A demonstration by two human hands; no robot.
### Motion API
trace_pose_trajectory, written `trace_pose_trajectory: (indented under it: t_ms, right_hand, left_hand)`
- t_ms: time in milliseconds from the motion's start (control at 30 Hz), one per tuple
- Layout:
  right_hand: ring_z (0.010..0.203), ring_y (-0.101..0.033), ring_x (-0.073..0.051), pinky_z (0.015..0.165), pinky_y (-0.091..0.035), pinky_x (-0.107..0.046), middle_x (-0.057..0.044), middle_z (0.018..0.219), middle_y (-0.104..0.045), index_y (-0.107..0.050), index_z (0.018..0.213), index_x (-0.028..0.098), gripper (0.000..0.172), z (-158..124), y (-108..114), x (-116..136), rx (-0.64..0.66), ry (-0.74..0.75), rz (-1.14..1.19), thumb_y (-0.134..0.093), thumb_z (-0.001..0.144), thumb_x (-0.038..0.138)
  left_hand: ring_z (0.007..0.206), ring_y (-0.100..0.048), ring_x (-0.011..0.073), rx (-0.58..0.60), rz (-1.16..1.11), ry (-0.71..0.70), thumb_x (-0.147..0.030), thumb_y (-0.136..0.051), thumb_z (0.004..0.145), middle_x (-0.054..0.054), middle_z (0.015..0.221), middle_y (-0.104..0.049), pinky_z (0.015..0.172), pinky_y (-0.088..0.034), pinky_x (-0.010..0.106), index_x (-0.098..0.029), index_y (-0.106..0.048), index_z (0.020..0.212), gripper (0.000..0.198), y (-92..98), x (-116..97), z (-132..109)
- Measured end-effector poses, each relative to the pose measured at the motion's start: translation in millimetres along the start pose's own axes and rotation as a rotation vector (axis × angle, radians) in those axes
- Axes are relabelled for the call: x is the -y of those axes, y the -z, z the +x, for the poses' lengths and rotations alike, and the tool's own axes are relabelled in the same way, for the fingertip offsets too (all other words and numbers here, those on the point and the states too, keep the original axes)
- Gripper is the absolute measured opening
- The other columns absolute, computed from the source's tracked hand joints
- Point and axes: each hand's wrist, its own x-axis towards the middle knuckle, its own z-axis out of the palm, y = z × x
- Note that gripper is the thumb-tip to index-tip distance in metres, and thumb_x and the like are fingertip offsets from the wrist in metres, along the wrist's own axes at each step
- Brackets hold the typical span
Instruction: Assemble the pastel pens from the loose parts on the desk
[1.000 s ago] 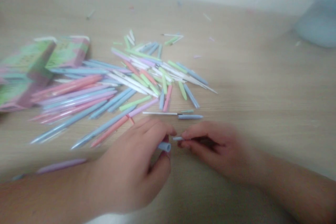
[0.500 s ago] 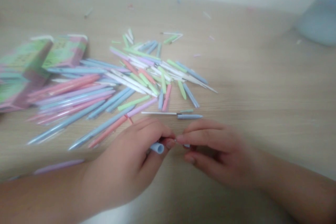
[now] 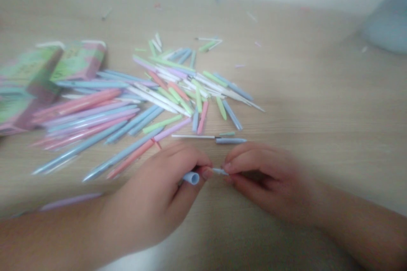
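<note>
A blue pen barrel (image 3: pixel 191 178) sits in the left hand (image 3: pixel 159 203). Only its open round end shows, poking out between thumb and forefinger and facing right. The left fingers (image 3: pixel 190 159) are curled closed around it, so the rest of the barrel is hidden in the fist. Just to the right of that open end is a small pale blue piece (image 3: pixel 220 171), thin and short, pinched between the thumb and forefinger of the right hand (image 3: pixel 263 178). One end of it points at the barrel's mouth. The blur makes it impossible to tell whether the two parts touch. The other right fingers are folded under the palm. Both hands are low over the counter (image 3: pixel 318 106), about midway along its near edge, with the forearms coming in from the near left and near right corners.

Just beyond the fingertips lie a thin white refill (image 3: pixel 193 136) and, at its right end, a short blue cap piece (image 3: pixel 230 140), both flat on the wood. Further back and to the left, a loose pile of pen parts (image 3: pixel 159 93) spreads out: long blue, pink and lilac barrels, with shorter green, white and pink pieces crossing one another. One lilac pen (image 3: pixel 68 201) lies apart from the pile, close beside the left forearm. At the left edge, green and pink boxes (image 3: pixel 47 76) rest against the pile. A blurred blue-grey object (image 3: pixel 388 25) stands at the far right corner, and a few tiny scraps are scattered toward the far edge.
</note>
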Motion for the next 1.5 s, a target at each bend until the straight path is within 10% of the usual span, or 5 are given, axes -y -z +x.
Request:
trace_pose_trajectory:
  t_ms: [733,1267,1500]
  right_hand:
    - [0.085,-0.074,-0.016,0.076,-0.058,-0.028,-0.001,0.096,-0.078,-0.073,0.112,0.022,0.015,-3.2,-4.7,-2.0,0.019,-0.099,-0.067,-0.072,0.098,0.016]
    - [0.087,-0.076,-0.009,0.079,-0.059,-0.015,0.002,0.095,-0.082,-0.081,0.099,0.024,0.015,-0.1,-1.6,2.5,0.096,-0.52,0.814,-0.085,0.088,0.014]
    - [0.083,-0.076,-0.013,0.076,-0.061,-0.02,0.0,0.091,-0.081,-0.081,0.097,0.023,0.015,-0.9,4.2,17.5,0.122,-0.396,0.579,-0.089,0.086,0.019]
  left_hand:
    - [0.096,-0.064,0.0189,-0.004,0.049,0.027,-0.021,-0.059,0.101,-0.003,0.101,-0.07,0.084,-0.05,0.032,-0.03,-0.065,0.106,0.012,-2.9,8.0,-1.3]
    - [0.096,-0.068,0.0188,0.053,0.085,-0.025,-0.027,-0.065,0.1,-0.002,0.103,-0.074,0.087,-0.053,0.032,-0.029,-0.069,0.113,0.014,-0.1,1.5,3.4]
    - [0.104,-0.068,0.0202,0.054,0.165,-0.08,-0.009,-0.06,0.093,0.001,0.11,-0.074,0.097,-0.054,0.035,-0.025,-0.066,0.123,0.034,-4.1,4.7,2.7]
